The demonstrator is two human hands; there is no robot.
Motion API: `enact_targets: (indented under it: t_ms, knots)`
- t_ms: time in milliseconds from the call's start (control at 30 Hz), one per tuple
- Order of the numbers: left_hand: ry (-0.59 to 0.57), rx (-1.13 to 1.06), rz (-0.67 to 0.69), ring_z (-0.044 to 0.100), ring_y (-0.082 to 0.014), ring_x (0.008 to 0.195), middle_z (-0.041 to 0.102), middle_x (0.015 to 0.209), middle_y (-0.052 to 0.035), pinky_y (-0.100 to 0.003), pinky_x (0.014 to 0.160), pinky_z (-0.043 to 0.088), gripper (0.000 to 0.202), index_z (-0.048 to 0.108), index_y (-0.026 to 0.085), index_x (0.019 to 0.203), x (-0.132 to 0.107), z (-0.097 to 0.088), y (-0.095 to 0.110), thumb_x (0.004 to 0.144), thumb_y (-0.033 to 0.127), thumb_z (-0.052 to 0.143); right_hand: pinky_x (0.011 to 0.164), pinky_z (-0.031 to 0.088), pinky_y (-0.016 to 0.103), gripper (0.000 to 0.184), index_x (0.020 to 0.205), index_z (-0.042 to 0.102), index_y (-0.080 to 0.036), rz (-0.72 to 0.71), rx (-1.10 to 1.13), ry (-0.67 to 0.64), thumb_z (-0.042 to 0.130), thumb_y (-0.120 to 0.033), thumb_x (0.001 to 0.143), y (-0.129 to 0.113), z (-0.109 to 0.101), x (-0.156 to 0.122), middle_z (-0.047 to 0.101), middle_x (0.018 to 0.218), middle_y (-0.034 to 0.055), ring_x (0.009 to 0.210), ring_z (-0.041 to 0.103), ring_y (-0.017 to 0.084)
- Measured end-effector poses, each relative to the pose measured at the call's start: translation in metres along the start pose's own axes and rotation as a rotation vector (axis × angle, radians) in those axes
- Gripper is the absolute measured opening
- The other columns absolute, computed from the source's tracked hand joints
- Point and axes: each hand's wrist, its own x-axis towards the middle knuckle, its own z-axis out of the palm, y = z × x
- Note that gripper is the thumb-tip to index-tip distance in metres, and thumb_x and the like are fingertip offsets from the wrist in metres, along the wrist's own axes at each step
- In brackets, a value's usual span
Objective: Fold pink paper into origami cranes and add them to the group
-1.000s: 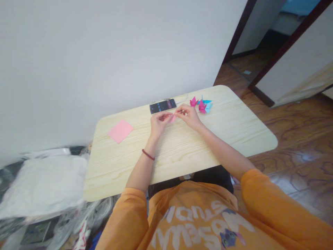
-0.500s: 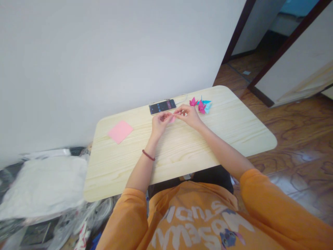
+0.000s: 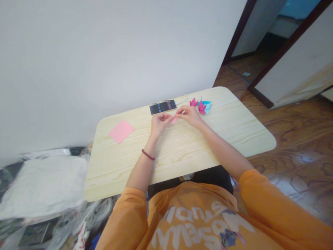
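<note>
My left hand [image 3: 159, 124] and my right hand [image 3: 189, 116] hover close together above the pale wooden table [image 3: 182, 159], both pinching a small folded piece of pink paper [image 3: 173, 120] between the fingertips. Just beyond my right hand lie origami cranes in magenta [image 3: 202, 107] and light blue [image 3: 207, 107], touching each other. A black smartphone [image 3: 162, 107] lies face up beyond my left hand, with a white cable [image 3: 182, 100] behind it. A flat square of pink paper [image 3: 121, 132] lies to the left. A dark red bead bracelet [image 3: 148, 155] circles my left wrist.
The table's far side meets a white wall. Its right end ends in rounded corners above a glossy wood-patterned floor, with a doorway [image 3: 241, 45] beyond. White plastic bags [image 3: 44, 187] and assorted clutter sit on the floor left of the table.
My hands have shifted slightly, with the fingers lower and the pink paper drawn out flatter between them. The cranes, phone and pink square stay in place.
</note>
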Motion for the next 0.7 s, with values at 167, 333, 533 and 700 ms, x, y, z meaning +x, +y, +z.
enact_targets:
  t_ms: [167,333,533,700]
  knots:
    - [0.007,0.060,0.001,0.056,-0.0113,0.053,0.067,0.063,-0.0049,-0.025,0.054,0.046,0.035,0.069,0.014,0.063,0.002,-0.004,0.000,0.057,0.046,0.082,0.060,0.041,0.026,0.018,0.068,0.066,-0.016,0.064,0.029,-0.011,0.070,-0.034,0.063,0.003,-0.001,0.002,0.064,0.072,0.0029,0.071,0.056,0.016]
    - [-0.048,0.016,-0.081,0.055,-0.0103,0.052,0.065,0.059,-0.0042,-0.025,0.055,0.047,0.035,0.069,0.014,0.062,0.006,-0.017,-0.005,0.054,0.044,0.084,0.064,0.042,0.027,0.016,0.068,0.066,-0.017,0.076,0.006,0.015,0.069,-0.032,0.064,0.008,-0.009,0.005,0.065,0.071,0.0021,0.073,0.057,0.016]
    - [-0.035,-0.086,-0.120,0.057,-0.0099,0.054,0.064,0.058,-0.0017,-0.025,0.060,0.051,0.037,0.067,0.015,0.063,0.013,-0.035,-0.009,0.050,0.046,0.084,0.071,0.045,0.032,0.017,0.067,0.064,-0.018,0.076,0.009,0.047,0.071,-0.033,0.062,0.019,-0.018,0.009,0.064,0.067,0.0016,0.070,0.057,0.017]
    - [-0.026,0.007,-0.028,0.059,-0.0119,0.059,0.070,0.069,-0.0048,-0.025,0.060,0.050,0.037,0.072,0.016,0.073,0.007,-0.024,-0.002,0.053,0.045,0.083,0.070,0.045,0.030,0.016,0.066,0.065,-0.018,0.090,0.003,-0.032,0.069,-0.032,0.062,0.012,-0.007,0.004,0.064,0.068,0.0010,0.072,0.058,0.016]
